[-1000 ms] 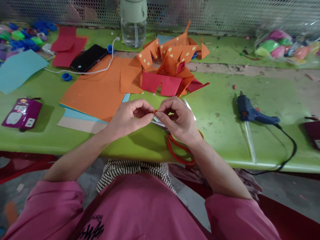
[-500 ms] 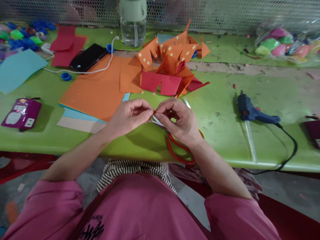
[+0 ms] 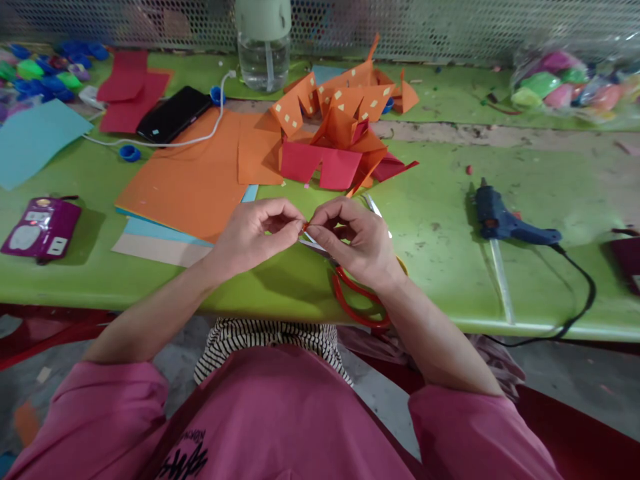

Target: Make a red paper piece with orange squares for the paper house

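Near the worktop's front edge (image 3: 280, 301): left hand (image 3: 257, 233) and right hand (image 3: 359, 243) pinch an orange scrap (image 3: 305, 227).
Scrap: between the hands, neither nearer; long axis unclear.

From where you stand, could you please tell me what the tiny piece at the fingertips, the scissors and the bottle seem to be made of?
Tiny piece: perhaps paper, its orange-red resembling the folded shapes, but too small to be sure.
Scissors: blades likely metal, smooth and bright; red handle probably plastic, evenly coloured.
Bottle: clear, shiny body with liquid showing through; plastic or glass, I cannot tell.
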### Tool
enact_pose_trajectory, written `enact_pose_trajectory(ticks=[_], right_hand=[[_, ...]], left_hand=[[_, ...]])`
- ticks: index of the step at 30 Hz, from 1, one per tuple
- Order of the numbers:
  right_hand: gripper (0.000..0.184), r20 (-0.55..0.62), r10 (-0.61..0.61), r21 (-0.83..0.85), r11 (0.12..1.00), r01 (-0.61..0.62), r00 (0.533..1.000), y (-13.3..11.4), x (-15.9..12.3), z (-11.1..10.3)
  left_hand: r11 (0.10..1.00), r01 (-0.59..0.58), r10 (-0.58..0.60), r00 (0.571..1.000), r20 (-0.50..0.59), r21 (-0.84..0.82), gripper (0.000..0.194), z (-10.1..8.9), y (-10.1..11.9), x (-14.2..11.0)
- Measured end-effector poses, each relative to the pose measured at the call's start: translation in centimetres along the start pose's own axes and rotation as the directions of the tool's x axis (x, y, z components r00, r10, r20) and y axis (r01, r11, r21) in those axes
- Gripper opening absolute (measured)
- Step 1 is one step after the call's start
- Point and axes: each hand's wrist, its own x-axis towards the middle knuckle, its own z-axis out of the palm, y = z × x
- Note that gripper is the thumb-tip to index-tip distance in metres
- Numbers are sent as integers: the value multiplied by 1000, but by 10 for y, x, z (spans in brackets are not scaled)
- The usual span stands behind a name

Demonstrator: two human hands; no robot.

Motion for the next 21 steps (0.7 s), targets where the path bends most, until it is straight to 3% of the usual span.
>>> enact_pose_trajectory(ticks=[8, 15, 21], right_hand=[[15, 4, 61, 16, 998, -61, 998, -3, 1, 0], [13, 14, 86, 33, 996, -87, 996, -3, 1, 1], [13, 22, 72, 47, 996, -73, 997, -1, 1, 0]], left_hand=[[937, -255, 273, 961, -46, 240, 11, 2, -5, 0], [909, -309, 334, 942, -44, 280, 11, 3, -6, 0], [950, -240, 252, 967, -37, 200, 9, 3, -4, -2]])
